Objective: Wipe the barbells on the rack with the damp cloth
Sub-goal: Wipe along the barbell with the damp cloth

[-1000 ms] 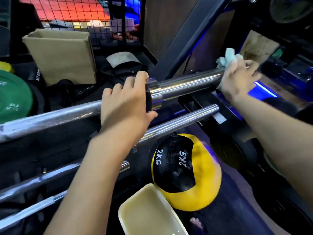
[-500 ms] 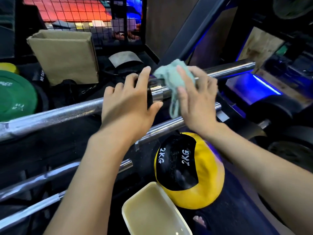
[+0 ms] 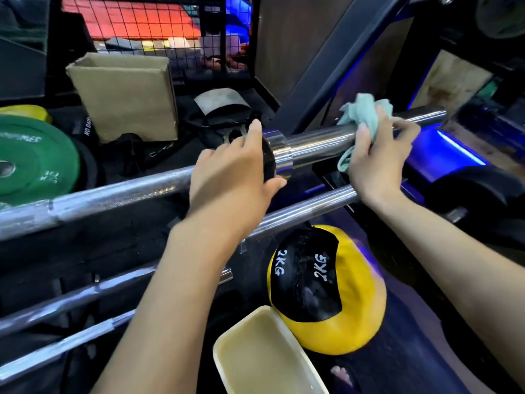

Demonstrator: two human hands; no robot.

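The top barbell [image 3: 315, 143] is a chrome bar lying across the rack from lower left to upper right. My left hand [image 3: 233, 177] grips it at the collar where the thin shaft meets the thick sleeve. My right hand [image 3: 377, 163] holds a pale green cloth [image 3: 360, 115] wrapped over the sleeve, about midway along it. A second barbell [image 3: 306, 206] lies just below, and two thinner bars [image 3: 71, 297] run lower left.
A yellow and black 2 kg ball [image 3: 338, 294] sits under the bars beside a cream tub [image 3: 264, 354]. A green weight plate [image 3: 34, 163] and a cardboard box [image 3: 125, 95] stand at the left. A dark slanted rack post [image 3: 329, 61] rises behind the sleeve.
My right hand slid the cloth from the sleeve's outer end in to the collar, then back out to the middle of the sleeve. My left hand kept its grip at the collar.
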